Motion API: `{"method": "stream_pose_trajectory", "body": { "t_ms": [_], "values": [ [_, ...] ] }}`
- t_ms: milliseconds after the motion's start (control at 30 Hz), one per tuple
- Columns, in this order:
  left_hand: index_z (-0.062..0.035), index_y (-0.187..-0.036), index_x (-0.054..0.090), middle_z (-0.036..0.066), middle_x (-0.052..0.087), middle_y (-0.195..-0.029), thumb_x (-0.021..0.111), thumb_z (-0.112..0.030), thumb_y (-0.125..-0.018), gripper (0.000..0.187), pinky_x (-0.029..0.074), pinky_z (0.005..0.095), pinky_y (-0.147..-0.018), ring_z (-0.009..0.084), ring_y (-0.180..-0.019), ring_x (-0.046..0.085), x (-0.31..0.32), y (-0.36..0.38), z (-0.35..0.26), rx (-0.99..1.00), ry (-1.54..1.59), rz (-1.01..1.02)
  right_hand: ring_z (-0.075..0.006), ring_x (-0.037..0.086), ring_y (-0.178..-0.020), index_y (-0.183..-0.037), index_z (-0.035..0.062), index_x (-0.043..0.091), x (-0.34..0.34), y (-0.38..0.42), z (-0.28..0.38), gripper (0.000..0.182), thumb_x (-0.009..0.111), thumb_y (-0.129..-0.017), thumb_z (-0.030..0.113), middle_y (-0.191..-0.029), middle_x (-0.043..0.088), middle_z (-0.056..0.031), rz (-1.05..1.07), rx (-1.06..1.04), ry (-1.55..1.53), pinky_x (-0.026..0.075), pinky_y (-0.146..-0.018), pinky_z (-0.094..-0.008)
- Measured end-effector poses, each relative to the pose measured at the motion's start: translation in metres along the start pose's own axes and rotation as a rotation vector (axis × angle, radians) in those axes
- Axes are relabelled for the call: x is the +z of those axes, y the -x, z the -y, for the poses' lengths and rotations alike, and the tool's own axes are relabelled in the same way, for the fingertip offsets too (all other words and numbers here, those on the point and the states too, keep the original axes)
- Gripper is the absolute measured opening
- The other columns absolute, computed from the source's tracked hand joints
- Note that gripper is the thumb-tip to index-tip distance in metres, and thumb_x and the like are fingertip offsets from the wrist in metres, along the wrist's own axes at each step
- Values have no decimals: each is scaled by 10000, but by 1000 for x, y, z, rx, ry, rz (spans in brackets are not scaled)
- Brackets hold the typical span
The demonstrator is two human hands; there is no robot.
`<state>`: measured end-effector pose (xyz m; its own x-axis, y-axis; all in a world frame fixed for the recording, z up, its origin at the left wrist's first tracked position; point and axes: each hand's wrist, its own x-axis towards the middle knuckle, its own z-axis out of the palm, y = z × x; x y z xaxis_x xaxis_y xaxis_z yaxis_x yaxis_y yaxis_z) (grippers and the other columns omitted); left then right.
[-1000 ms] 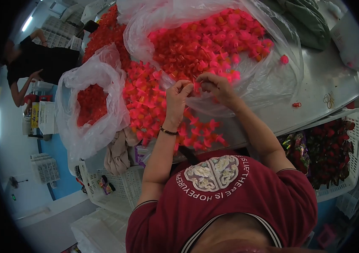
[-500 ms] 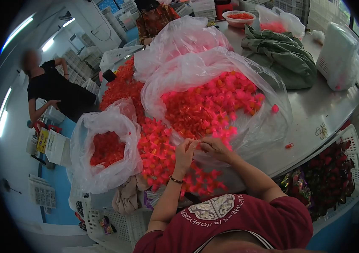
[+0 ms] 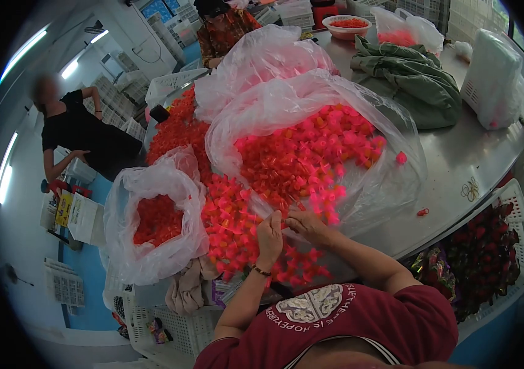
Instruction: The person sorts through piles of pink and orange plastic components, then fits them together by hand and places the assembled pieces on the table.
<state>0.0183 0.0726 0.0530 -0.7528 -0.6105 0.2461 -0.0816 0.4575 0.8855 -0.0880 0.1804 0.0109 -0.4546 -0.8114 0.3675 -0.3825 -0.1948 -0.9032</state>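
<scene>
My left hand (image 3: 269,238) and my right hand (image 3: 309,224) meet at the fingertips over the near edge of a pile. Their fingers are pinched; whatever small piece is between them is too small to make out. Around them lie small pink and orange plastic pieces (image 3: 228,221), loose on the table. Just beyond, more pink pieces (image 3: 336,132) and red-orange pieces (image 3: 268,166) spill from a large clear plastic bag (image 3: 299,92). To the left, a smaller clear bag (image 3: 123,249) stands rolled open with red pieces (image 3: 158,218) inside.
A green cloth (image 3: 406,86), a wrapped white bundle (image 3: 496,80) and rubber bands (image 3: 470,189) lie on the metal table (image 3: 452,157). A white crate (image 3: 523,246) of dark red items stands at right. One person (image 3: 87,132) stands at left; another (image 3: 231,27) is across the table.
Both hands have moved slightly down toward me, fingertips still together. The person across the table has leaned lower into view. The bags and piles look unchanged.
</scene>
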Motion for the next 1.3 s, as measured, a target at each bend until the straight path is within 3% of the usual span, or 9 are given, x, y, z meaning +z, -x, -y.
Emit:
{"method": "stream_pose_trajectory", "body": {
  "t_ms": [100,167,233,367,433,533,867,967,1300],
  "values": [
    [63,-869,618,164,539,-627,527,-270,-974,361,445,361,-580,230,-564,503,-25,-6,14,-4,-78,18,-244,539,-672,-879,17,561,1,-2,8,200,554,-941,207,-721,553,-122,39,-45,145,423,-633,-355],
    [58,-873,624,156,556,-636,552,-265,-958,342,459,372,-607,254,-580,527,-50,-14,25,1,-200,11,-304,564,-863,-858,48,587,0,-6,6,136,576,-868,183,-823,609,-107,-111,-236,535,437,-760,-403],
    [36,-888,646,132,616,-792,605,-257,-915,297,477,400,-695,284,-715,586,-74,-21,29,74,-458,-165,-293,558,-886,-855,56,593,-5,-5,-6,110,580,-833,163,-846,613,-101,-178,-176,726,428,-788,-392],
    [3,-1002,651,152,593,-1080,643,-231,-880,264,464,428,-829,319,-974,574,-94,-19,36,16,-702,-207,-268,539,-932,-846,65,595,-2,-3,-22,104,571,-763,124,-876,614,-103,-224,-89,1036,399,-836,-384],
    [-25,-1144,611,176,496,-1258,675,-173,-840,344,428,440,-935,343,-1138,492,-87,-16,37,172,-953,-264,-263,538,-936,-846,66,592,3,-3,-25,98,565,-772,125,-869,611,-104,-180,-94,1058,395,-837,-380],
    [-21,-1198,573,193,468,-1288,687,-120,-814,413,387,461,-997,370,-1195,450,-67,-11,31,309,-804,-230,-255,540,-932,-845,69,582,4,-3,-25,88,557,-782,124,-855,607,-101,-142,-97,1076,391,-834,-376],
    [-10,-1215,547,175,509,-1269,689,-62,-776,464,400,438,-1003,346,-1188,482,7,-22,10,433,-566,111,-281,555,-845,-942,51,594,-19,-10,-15,185,642,-772,106,-849,595,-114,-351,-69,914,441,-749,-389],
    [-3,-1279,495,193,489,-1293,697,-73,-771,551,391,435,-1019,356,-1212,463,28,-31,3,436,-530,84,-300,559,-815,-951,46,596,-42,-15,-7,178,639,-785,96,-833,594,-123,-517,-147,854,452,-715,-400],
    [-25,-1326,435,196,445,-1343,600,-257,-840,563,418,511,-972,385,-1286,380,123,-35,4,517,-808,533,-342,580,-862,-1009,36,612,-96,-10,-25,288,654,-726,0,-912,628,-142,-765,52,899,481,-758,-427]
  ]
}}
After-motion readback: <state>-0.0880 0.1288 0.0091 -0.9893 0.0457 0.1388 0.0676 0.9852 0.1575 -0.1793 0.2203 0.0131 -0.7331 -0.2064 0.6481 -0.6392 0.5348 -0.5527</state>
